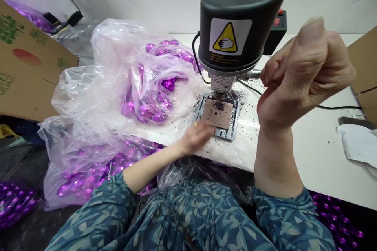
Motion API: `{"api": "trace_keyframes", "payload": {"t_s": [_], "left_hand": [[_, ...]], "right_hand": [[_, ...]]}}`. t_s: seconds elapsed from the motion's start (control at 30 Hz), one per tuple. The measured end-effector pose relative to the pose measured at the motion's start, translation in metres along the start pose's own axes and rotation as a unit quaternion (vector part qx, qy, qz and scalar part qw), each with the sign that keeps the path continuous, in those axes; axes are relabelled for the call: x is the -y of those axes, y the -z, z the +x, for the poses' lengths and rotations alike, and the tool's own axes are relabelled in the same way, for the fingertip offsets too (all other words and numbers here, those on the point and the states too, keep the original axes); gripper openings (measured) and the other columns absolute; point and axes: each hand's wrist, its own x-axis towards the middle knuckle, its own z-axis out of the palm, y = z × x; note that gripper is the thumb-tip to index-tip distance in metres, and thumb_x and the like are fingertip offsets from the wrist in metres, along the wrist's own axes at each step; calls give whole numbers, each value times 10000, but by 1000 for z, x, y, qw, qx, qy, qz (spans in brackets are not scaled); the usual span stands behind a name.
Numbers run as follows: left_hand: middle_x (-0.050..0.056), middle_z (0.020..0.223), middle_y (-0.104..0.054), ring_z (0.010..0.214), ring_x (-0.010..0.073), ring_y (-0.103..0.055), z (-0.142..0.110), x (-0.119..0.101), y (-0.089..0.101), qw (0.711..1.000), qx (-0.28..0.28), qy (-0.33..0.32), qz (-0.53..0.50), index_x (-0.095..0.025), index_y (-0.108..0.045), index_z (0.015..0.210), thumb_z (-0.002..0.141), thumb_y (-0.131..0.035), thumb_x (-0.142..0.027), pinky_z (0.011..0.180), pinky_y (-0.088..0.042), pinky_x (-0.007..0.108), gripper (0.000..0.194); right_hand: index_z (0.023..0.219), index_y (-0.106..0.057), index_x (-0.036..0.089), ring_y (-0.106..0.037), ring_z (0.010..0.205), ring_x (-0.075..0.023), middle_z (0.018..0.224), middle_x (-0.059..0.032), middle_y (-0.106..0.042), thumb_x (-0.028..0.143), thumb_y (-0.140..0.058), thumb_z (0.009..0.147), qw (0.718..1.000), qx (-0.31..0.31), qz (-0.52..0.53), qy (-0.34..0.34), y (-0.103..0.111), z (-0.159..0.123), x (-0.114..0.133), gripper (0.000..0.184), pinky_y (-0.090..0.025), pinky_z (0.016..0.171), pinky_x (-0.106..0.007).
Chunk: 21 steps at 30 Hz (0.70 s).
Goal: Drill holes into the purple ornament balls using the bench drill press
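Note:
A small black drill press [232, 11] with a yellow hand-warning sticker stands on the white table. My right hand [306, 70] is raised beside its head, closed round the end of the feed lever [253, 74]; the fingers cover the grip. Under the spindle lies a square brown board [217, 114] with a small dark hole, on the grey metal base [232, 131]. Dark shavings are scattered over the board and around it. My left hand [198, 137] is at the board's front left corner, its fingers smeared by motion, so what it holds, if anything, is unclear.
Clear plastic bags of shiny purple balls [147, 104] spread over the table's left side and hang past its edge. Cardboard boxes stand at left [26, 62] and far right. A white packet [357, 145] lies at right, and a black cable [338, 107] crosses the table.

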Motion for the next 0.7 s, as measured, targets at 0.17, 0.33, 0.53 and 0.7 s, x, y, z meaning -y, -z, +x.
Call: {"api": "trace_keyframes", "payload": {"t_s": [0.17,0.33,0.53,0.7], "left_hand": [[276,1400,-668,1397,444,-584,93,89,74,920,-53,272,277,-139,-688,1294,930,-486,-31,1134,-480,699,430],[275,1275,-733,1312,503,-640,122,113,103,867,32,385,316,-90,-703,1271,844,-562,-36,1104,-476,694,454],[120,1154,-778,1111,324,-745,88,81,98,949,-90,302,-2,-179,-707,1209,756,-814,-263,1044,-598,497,473],[96,1187,-787,1036,234,-776,60,52,68,847,-94,325,-410,-221,-670,1174,770,-863,-412,927,-672,414,487]], "right_hand": [[601,-393,228,-367,446,-74,521,50,-346,406,-622,984,1000,-1,15,-1,0,-1,3,480,-276,487,-312],[605,-369,231,-378,448,-82,512,50,-303,436,-628,981,1000,-1,2,-9,-1,-1,7,501,-266,489,-320],[613,-332,223,-351,456,-72,531,49,-301,491,-614,971,1000,-1,-8,-14,-1,-1,7,529,-252,499,-318],[623,-334,215,-330,431,-66,529,53,-301,471,-634,951,1000,-14,20,15,-3,-1,5,513,-225,480,-332]]}}
